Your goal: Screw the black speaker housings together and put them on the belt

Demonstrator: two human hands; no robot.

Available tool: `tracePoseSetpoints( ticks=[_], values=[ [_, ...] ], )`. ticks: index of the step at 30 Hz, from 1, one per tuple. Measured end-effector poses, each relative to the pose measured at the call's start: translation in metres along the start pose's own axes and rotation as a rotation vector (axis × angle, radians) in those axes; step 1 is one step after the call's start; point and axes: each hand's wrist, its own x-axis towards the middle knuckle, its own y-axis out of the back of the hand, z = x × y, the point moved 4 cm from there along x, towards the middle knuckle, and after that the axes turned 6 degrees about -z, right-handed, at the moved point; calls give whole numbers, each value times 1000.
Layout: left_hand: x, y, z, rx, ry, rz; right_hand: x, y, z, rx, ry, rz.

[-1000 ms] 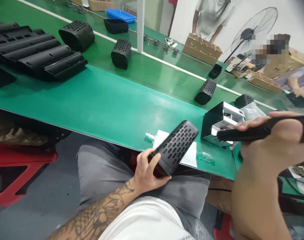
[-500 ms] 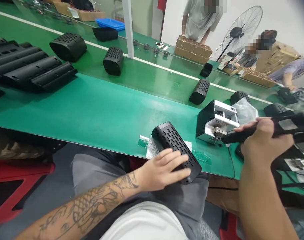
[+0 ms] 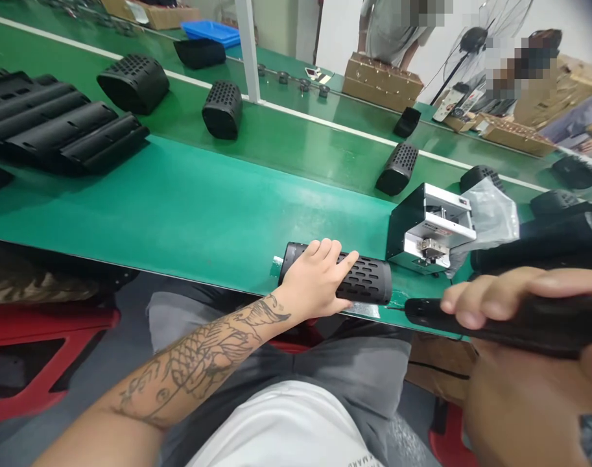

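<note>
Black perforated speaker housing [image 3: 344, 280]: a cylinder with rows of slotted holes, lying on its side along the near edge of the green workbench [image 3: 179, 207], just left of the small black-and-silver screw feeder box [image 3: 429, 227]. Black electric screwdriver [image 3: 495, 318]: roughly horizontal, tip pointing left at the housing's right end, close but apart, off the bench's near edge.

Black perforated shells [image 3: 133, 82] dot the green belt [image 3: 189, 201] (cardboard boxes [image 3: 382, 79] beyond), beside a screw feeder [image 3: 429, 228].
</note>
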Motion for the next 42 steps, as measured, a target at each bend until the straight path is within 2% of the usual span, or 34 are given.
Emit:
tracePoseSetpoints(
  ticks=[3, 6, 12, 17, 32, 37, 42],
  values=[
    [-3, 4, 2, 33, 23, 9, 2, -33, 4, 57, 56, -86],
    [-3, 6, 3, 40, 33, -3, 8, -46, 17, 112, 69, -94],
    [-2, 5, 4, 44, 28, 8, 8, -46, 33, 122, 45, -103],
    [-2, 5, 5, 49, 25, 3, 10, -52, 32, 166, 45, -181],
    [-4, 5, 8, 62, 21, -3, 7, -59, 36, 199, 86, -238],
    [-1, 7, 9, 34, 39, -51, 6, -57, 35, 187, 83, -288],
    [0, 6, 10, 30, 65, -88, 4, -61, 37, 168, 31, -261]
  ],
)
